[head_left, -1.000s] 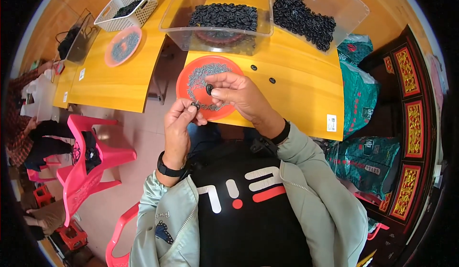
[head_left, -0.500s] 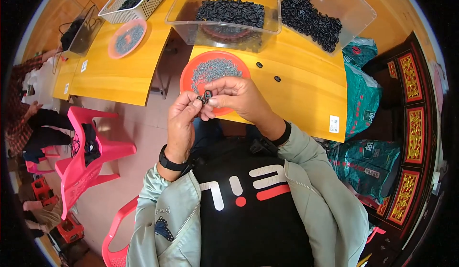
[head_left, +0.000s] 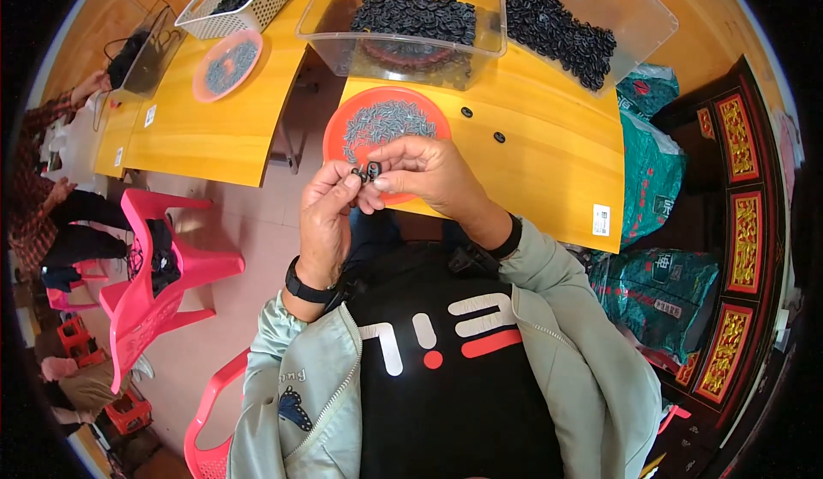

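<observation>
Black oval piece [head_left: 375, 170], ring-like, pinched by right grip [head_left: 433, 170]; left grip [head_left: 327, 207] pinches small dark piece [head_left: 358, 173].

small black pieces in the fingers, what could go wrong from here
The small black pieces, pinched by the left hand and right hand, might slip and drop among the grey pins. The red bowl sits close to the near edge of the table, so a bumped rim could spill pins.

You're in what looks like an assembly workshop: black oval parts [head_left: 420, 18] lie heaped in a clear plastic bin [head_left: 334, 57], top centre; metal pins [head_left: 390, 123] fill a red bowl [head_left: 333, 140] below.
</observation>
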Demonstrator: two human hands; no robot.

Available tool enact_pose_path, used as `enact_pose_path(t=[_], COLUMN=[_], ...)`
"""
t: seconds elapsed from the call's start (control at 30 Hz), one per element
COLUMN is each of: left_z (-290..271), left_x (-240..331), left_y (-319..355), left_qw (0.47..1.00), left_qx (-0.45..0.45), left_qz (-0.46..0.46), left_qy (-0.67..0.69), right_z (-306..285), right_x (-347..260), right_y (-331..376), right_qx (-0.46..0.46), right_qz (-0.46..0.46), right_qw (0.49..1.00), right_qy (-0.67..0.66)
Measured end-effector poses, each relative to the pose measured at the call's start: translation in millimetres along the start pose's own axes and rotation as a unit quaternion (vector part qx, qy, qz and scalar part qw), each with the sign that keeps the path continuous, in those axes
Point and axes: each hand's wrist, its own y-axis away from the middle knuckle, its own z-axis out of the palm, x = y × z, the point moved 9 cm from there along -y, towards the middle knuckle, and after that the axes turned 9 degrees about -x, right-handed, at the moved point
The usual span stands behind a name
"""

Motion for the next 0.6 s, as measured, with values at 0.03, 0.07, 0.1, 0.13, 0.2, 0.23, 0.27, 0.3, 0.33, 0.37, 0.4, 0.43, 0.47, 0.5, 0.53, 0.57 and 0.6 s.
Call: enact_pose_path(t=[0.03, 0.07, 0.1, 0.13, 0.2, 0.23, 0.27, 0.3, 0.33, 0.37, 0.4, 0.43, 0.47, 0.5, 0.53, 0.57, 0.6], left_z=[0.1, 0.7, 0.5, 0.1, 0.6, 1.5, 1.9, 1.3, 0.7, 0.5, 0.9, 1.0, 0.9, 0.3, -0.3, -0.3, 0.3], left_x=[-0.1, 0.1, 0.2, 0.2, 0.7, 1.2, 1.0, 0.6, 0.2, -0.2, 0.5, 0.7, 0.5, 0.1, -0.2, 0.1, 0.5], left_y=[0.0, -0.1, 0.6, 1.2, 1.9, 2.0, 1.9, 1.7, 1.7, 1.8, 1.9, 1.9, 2.0, 2.3, 2.7, 3.0, 2.9], left_qw=[1.000, 1.000, 1.000, 1.000, 1.000, 1.000, 1.000, 1.000, 1.000, 1.000, 1.000, 1.000, 1.000, 1.000, 0.999, 0.999, 0.999], left_qx=[0.003, 0.003, 0.005, 0.008, 0.005, 0.002, 0.002, 0.004, 0.007, 0.007, 0.008, 0.008, 0.009, 0.011, 0.013, 0.014, 0.014], left_qz=[-0.002, -0.002, -0.003, -0.004, -0.001, 0.002, 0.001, 0.002, 0.002, 0.001, 0.000, -0.002, -0.002, -0.004, -0.006, -0.006, -0.009], left_qy=[-0.001, -0.001, 0.001, 0.003, -0.001, -0.004, -0.004, -0.008, -0.012, -0.012, -0.014, -0.017, -0.017, -0.025, -0.034, -0.034, -0.040], right_z=[0.0, 0.0, 0.3, -0.2, -2.5, -5.8, -6.3, -5.0, -6.7, -3.2, 0.8, 0.1, 2.0, 4.8, 5.3, 7.1, 8.4], right_x=[0.0, 0.5, 1.4, 1.8, 13.8, 16.7, 24.2, 30.3, 33.8, 37.5, 39.6, 41.9, 43.4, 43.4, 43.4, 42.5, 42.0], right_y=[0.0, 0.0, 0.2, 0.1, 0.2, 0.2, 0.1, -0.2, -0.1, -0.1, -0.3, -0.7, -1.2, -1.8, -2.1, -2.4, -2.5], right_qx=[0.000, 0.002, 0.004, 0.004, 0.005, 0.006, -0.009, -0.025, -0.024, -0.041, -0.059, -0.059, -0.073, -0.087, -0.087, -0.093, -0.098], right_qz=[0.000, 0.001, 0.003, 0.003, 0.054, 0.055, 0.062, 0.069, 0.070, 0.075, 0.079, 0.079, 0.077, 0.074, 0.075, 0.076, 0.077], right_qw=[1.000, 1.000, 1.000, 1.000, 0.994, 0.994, 0.988, 0.979, 0.979, 0.965, 0.949, 0.949, 0.942, 0.935, 0.935, 0.932, 0.928], right_qy=[0.000, -0.011, -0.022, -0.023, -0.095, -0.095, -0.143, -0.191, -0.191, -0.247, -0.301, -0.301, -0.318, -0.334, -0.335, -0.343, -0.351])
